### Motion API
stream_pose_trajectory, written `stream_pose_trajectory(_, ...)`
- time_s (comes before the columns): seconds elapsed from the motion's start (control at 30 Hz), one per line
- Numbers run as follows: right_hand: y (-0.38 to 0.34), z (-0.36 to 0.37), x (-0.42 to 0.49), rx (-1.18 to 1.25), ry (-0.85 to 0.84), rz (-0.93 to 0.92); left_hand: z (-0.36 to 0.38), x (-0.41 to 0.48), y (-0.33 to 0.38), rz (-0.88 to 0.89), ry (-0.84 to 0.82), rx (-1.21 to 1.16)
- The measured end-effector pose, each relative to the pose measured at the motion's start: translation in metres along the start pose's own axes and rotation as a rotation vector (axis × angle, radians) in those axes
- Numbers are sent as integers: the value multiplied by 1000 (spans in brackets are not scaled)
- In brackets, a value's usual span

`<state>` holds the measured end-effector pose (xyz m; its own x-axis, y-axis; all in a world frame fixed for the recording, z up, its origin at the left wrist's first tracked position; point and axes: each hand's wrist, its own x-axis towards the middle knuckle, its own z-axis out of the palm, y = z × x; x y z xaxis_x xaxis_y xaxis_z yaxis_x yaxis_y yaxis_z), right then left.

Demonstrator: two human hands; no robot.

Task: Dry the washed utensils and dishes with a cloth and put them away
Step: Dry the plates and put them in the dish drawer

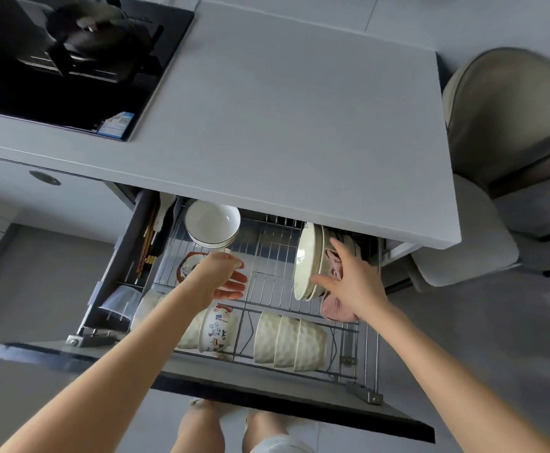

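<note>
The left hand (224,276) holds seemingly two white bowls (213,223), with two cartoon bowls (218,328) beside it; by the right hand (355,279), three cream bowls (290,341) and one pink cloth (335,308).

No legible text on sticker (116,125) or bowl (216,331).

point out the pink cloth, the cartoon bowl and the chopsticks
pink cloth (335,310): head view, on its bottom fold
cartoon bowl (216,330): head view, on its printed side
chopsticks (146,248): head view, mid bundle
</note>
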<state>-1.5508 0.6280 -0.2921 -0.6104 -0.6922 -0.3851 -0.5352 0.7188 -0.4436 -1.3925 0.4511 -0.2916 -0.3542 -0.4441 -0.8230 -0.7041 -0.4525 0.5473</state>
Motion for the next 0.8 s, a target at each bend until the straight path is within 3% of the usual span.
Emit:
stream_pose_trajectory(0.13, -74, -19, -26, 101, -48, -193, -40, -38, -12, 29, 20, -117)
stream_pose_trajectory(0.37, -250, -3, -49, 140, -249, -608, -185, -107, -59, 107, 288, -405)
stream_pose_trajectory(0.8, -658, 179, -156, 127, -536, -1141, -528, -272, -286, 142, 841, -876)
